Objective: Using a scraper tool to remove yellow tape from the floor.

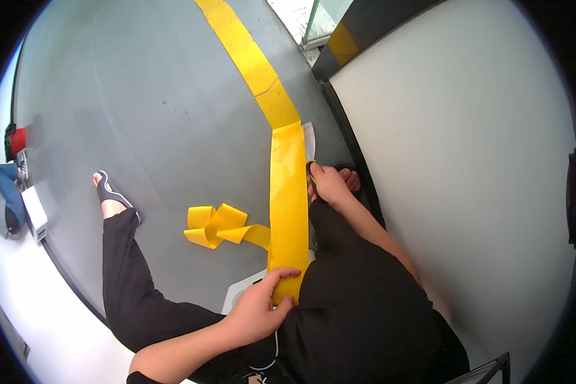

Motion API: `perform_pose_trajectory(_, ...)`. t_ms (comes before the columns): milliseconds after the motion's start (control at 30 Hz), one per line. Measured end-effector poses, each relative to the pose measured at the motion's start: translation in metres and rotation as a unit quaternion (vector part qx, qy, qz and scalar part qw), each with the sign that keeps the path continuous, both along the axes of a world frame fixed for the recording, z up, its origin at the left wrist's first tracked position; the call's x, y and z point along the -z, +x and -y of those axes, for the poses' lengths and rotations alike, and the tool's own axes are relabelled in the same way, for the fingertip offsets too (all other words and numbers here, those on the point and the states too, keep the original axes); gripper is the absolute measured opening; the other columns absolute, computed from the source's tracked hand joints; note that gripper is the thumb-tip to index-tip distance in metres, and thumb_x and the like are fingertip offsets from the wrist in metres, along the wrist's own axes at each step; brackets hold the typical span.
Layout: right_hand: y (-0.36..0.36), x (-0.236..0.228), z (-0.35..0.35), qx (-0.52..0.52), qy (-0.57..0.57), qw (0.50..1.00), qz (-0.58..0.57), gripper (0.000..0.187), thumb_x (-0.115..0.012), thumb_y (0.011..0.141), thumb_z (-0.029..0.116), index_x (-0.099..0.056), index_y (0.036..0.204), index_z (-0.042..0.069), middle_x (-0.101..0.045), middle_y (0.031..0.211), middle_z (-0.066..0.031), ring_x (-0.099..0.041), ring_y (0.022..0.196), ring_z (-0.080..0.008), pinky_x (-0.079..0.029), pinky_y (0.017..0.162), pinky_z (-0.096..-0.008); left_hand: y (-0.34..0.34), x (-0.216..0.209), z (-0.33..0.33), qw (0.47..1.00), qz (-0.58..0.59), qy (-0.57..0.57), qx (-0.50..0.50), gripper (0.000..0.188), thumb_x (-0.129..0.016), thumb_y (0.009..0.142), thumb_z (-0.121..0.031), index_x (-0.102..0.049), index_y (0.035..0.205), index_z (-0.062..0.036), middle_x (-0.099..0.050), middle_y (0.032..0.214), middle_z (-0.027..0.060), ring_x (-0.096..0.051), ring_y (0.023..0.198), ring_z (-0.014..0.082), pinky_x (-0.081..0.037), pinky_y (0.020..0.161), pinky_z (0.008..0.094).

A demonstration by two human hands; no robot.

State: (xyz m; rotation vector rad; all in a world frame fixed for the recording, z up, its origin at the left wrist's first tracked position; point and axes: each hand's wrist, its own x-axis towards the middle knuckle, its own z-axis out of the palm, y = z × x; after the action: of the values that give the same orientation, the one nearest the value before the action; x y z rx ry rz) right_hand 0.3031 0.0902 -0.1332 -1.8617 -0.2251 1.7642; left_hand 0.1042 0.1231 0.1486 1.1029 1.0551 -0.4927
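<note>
A wide strip of yellow floor marking tape point(288, 173) runs from my lap up to the yellow line point(253, 61) on the floor. My left hand point(256, 310) grips the strip's near end, thumb and fingers at its two sides. My right hand point(329, 182) is closed around the dark, yellow-edged handle of a tool. The tool's pale flat blade point(310, 142) lies along the right edge of the tape, close to where strip and line meet; its exact kind is unclear. A loose curl of yellow tape point(217, 225) rests on the floor to the left.
To the right stands a white panel wall point(461, 147) with a dark base strip. A glass door edge point(313, 25) is at the top. My legs spread on both sides, sandalled feet on the grey floor point(153, 128). Another person point(9, 198) sits at the far left beside a white box point(34, 213).
</note>
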Motion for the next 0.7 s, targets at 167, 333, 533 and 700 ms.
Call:
perform_pose_trajectory(167,-0.006,-0.025,-0.022,-0.041,0.000,0.999,0.032,0.047,-0.040,0.099,0.039,-0.057,0.088,-0.003,-0.058,0.063,-0.0096,-0.053,0.043,-0.0207,-0.043,0.043,-0.0354,-0.006,0.003,0.003,1.000,0.005,0.001,0.002,0.042,-0.058,0.088,0.001,-0.049,0.129,-0.0078,-0.060,0.118,0.0179,-0.060,0.112,0.0297,-0.047,0.097,0.0376)
perform_pose_trajectory(333,-0.006,-0.031,-0.015,0.004,0.052,0.997,0.051,0.048,-0.039,0.099,0.038,-0.058,0.088,-0.005,-0.058,0.063,-0.0098,-0.055,0.044,-0.0211,-0.045,0.043,-0.0354,-0.001,0.000,0.001,0.998,-0.028,-0.050,-0.016,0.043,-0.059,0.089,0.001,-0.048,0.130,-0.0072,-0.060,0.119,0.0174,-0.059,0.113,0.0281,-0.048,0.096,0.0368)
perform_pose_trajectory(533,-0.010,-0.032,-0.031,0.015,0.000,0.999,0.033,0.048,-0.038,0.101,0.036,-0.058,0.090,-0.007,-0.059,0.062,-0.0105,-0.055,0.044,-0.0213,-0.049,0.046,-0.0346,-0.010,0.003,0.006,1.000,0.001,0.001,-0.003,0.043,-0.059,0.089,0.001,-0.047,0.130,-0.0062,-0.059,0.120,0.0172,-0.059,0.112,0.0259,-0.049,0.096,0.0360)
perform_pose_trajectory(700,-0.008,-0.036,-0.015,-0.059,0.030,0.996,0.065,0.048,-0.037,0.101,0.035,-0.059,0.092,-0.007,-0.060,0.064,-0.0116,-0.056,0.045,-0.0224,-0.049,0.048,-0.0344,-0.009,0.004,0.009,1.000,0.015,0.008,-0.023,0.041,-0.058,0.090,-0.002,-0.047,0.129,-0.0054,-0.060,0.118,0.0204,-0.060,0.110,0.0325,-0.048,0.095,0.0379)
